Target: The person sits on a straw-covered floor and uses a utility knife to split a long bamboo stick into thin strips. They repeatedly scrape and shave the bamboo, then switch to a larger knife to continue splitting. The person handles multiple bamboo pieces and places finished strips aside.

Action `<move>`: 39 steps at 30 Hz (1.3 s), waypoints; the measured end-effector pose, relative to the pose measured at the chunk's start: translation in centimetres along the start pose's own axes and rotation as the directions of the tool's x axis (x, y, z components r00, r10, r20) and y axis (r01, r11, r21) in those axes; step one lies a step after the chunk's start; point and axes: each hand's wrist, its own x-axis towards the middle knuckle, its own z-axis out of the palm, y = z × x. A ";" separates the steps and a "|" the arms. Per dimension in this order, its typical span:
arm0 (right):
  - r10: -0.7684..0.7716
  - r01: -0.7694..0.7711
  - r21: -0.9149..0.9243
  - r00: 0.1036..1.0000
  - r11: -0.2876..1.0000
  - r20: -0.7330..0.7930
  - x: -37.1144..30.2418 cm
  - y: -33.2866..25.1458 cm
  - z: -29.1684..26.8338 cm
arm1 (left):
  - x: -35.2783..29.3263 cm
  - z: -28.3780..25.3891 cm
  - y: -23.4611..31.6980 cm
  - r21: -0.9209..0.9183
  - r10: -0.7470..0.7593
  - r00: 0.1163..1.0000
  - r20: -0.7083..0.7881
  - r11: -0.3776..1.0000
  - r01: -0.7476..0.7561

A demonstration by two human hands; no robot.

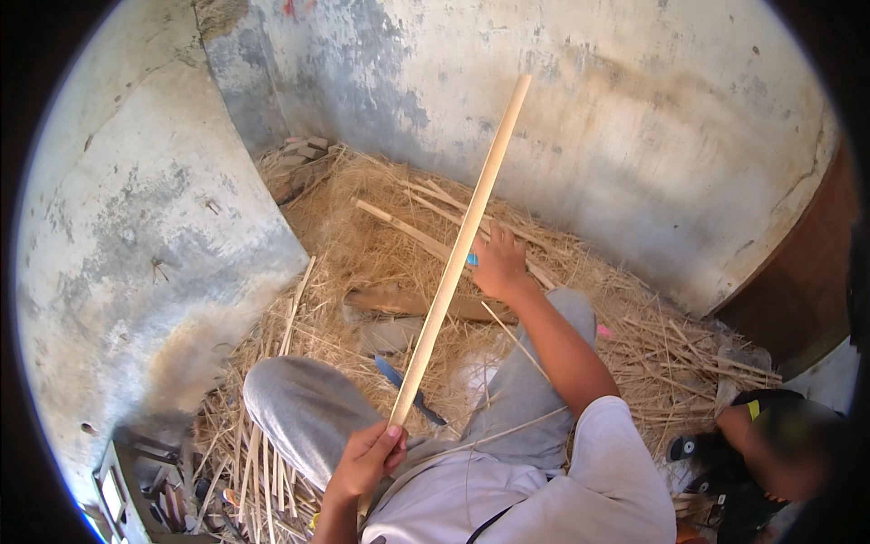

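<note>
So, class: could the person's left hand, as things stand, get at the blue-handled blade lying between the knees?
Probably yes. The left hand grips the long stick's lower end just below the blue-handled blade, with nothing between them, but it would have to release the stick.

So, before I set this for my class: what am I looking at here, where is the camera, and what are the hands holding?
The camera sits on a person's head and looks down, so its fisheye lens bends the walls. The left hand grips the near end of a long pale stick. The right hand reaches forward and meets the stick halfway along, with something small and blue at its fingers. The person sits with bent knees on a floor of straw and split strips. A dark blade lies between the knees. Another person crouches at the lower right.
</note>
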 end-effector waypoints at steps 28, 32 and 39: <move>0.045 0.368 0.536 0.792 0.760 -0.608 -1.7 0.4 1.5 | 0.9 -1.1 -0.5 0.699 0.260 0.924 -0.279 0.715 0.010; -0.087 0.313 0.424 0.876 0.850 -0.473 -1.6 -0.9 2.7 | 3.1 1.2 -0.1 0.826 0.375 0.878 -0.297 0.562 0.039; -0.084 0.189 0.269 0.930 0.944 -0.359 -0.1 -0.5 0.9 | 3.6 4.0 1.1 0.906 0.441 0.855 -0.272 0.417 0.073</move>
